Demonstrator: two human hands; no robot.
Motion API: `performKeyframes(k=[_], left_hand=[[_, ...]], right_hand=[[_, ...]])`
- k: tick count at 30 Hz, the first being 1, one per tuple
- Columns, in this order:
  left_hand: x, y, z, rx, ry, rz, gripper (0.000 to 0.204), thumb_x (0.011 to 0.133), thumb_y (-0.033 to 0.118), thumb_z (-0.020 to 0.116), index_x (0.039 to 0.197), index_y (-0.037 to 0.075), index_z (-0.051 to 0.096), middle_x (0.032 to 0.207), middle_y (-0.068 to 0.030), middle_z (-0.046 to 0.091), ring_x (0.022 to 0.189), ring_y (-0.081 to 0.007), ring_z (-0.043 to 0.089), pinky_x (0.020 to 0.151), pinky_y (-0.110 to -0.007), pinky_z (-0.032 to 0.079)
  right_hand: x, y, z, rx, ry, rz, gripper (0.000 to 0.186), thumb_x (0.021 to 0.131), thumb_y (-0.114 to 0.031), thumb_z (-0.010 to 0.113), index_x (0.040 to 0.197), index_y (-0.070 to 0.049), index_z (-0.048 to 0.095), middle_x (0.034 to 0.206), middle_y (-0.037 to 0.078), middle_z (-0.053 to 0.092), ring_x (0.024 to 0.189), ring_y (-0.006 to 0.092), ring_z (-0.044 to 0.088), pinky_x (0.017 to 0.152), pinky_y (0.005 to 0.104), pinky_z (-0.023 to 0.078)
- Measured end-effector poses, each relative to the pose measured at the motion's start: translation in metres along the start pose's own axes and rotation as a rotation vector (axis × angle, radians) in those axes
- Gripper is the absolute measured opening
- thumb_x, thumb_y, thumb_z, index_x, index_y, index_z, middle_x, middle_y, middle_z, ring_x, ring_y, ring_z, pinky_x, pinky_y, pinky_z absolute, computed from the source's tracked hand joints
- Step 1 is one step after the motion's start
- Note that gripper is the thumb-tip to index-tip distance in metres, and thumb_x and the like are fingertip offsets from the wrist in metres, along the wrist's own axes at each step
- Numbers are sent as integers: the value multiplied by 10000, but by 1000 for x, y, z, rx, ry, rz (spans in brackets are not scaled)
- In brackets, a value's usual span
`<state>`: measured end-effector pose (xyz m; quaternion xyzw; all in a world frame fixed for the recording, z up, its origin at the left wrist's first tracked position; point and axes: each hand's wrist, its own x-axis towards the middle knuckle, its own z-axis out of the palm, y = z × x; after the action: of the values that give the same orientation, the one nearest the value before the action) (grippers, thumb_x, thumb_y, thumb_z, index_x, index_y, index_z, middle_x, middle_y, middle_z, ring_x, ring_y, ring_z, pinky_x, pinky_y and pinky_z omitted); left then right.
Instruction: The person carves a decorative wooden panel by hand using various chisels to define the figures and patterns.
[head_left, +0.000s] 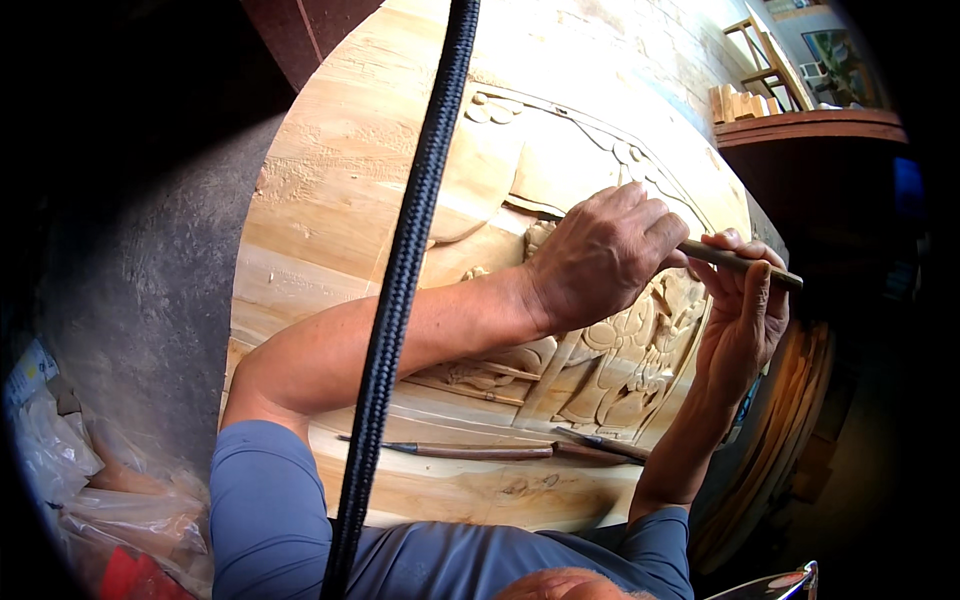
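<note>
My left hand (605,255) is closed around one end of a carving chisel (735,260), so its blade end is hidden in the fist. At the other end, the fingers of my right hand (740,310) grip the dark rod-shaped handle. Both hands are over a large pale wooden panel (330,150) with a rounded edge. Relief carving (630,345) of rounded shapes and framed sections shows beneath and around my hands. Nearer my body, a wooden-handled carving tool (480,452) lies on the panel, beside a second one (600,452).
A black braided cable (400,270) crosses the view from top to bottom. Clear plastic bags (130,510) lie at the lower left on the grey floor (160,270). A dark reddish-brown table (810,125) with wood blocks (740,104) stands at the far right. Curved boards (775,430) are stacked at the right.
</note>
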<state>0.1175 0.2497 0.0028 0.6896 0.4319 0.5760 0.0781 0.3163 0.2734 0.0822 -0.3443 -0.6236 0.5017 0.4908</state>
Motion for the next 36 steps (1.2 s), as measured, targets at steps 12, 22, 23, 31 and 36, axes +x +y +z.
performKeyframes(k=[12, 22, 23, 31, 36], left_hand=[[0, -1, 4, 31, -41, -38, 224, 1028, 243, 774, 1018, 56, 651, 860, -85, 634, 829, -277, 619, 756, -429, 543], [-1, -2, 4, 38, -66, -55, 237, 1048, 264, 752, 990, 66, 635, 846, -87, 632, 817, -277, 620, 743, -432, 539], [-1, -2, 4, 43, -66, -58, 239, 1050, 267, 750, 989, 67, 635, 846, -86, 634, 815, -275, 621, 742, -430, 539], [-2, -4, 7, 49, -96, -73, 261, 1062, 296, 736, 989, 67, 635, 845, -80, 641, 813, -273, 627, 743, -427, 544], [-3, -5, 7, 59, -103, -64, 260, 1067, 304, 734, 994, 74, 637, 852, -80, 648, 827, -275, 638, 752, -436, 547]], right_hand=[[0, 19, -16, 126, 7, 88, 278, 1220, -221, 540, 1309, 13, 660, 1278, 239, 749, 1217, 381, 784, 1028, 531, 705], [-1, 27, -18, 188, 16, 116, 288, 1211, -234, 569, 1308, 17, 671, 1306, 247, 749, 1233, 380, 779, 1057, 528, 690], [-1, 28, -18, 200, 9, 115, 289, 1209, -236, 572, 1308, 17, 673, 1307, 248, 750, 1235, 379, 779, 1058, 528, 689], [-2, 35, -22, 246, 9, 136, 293, 1202, -244, 588, 1307, 9, 690, 1316, 237, 759, 1245, 376, 776, 1072, 530, 683], [-4, 38, -21, 277, 7, 144, 295, 1199, -256, 595, 1310, -1, 693, 1318, 233, 760, 1260, 376, 769, 1086, 536, 676]])
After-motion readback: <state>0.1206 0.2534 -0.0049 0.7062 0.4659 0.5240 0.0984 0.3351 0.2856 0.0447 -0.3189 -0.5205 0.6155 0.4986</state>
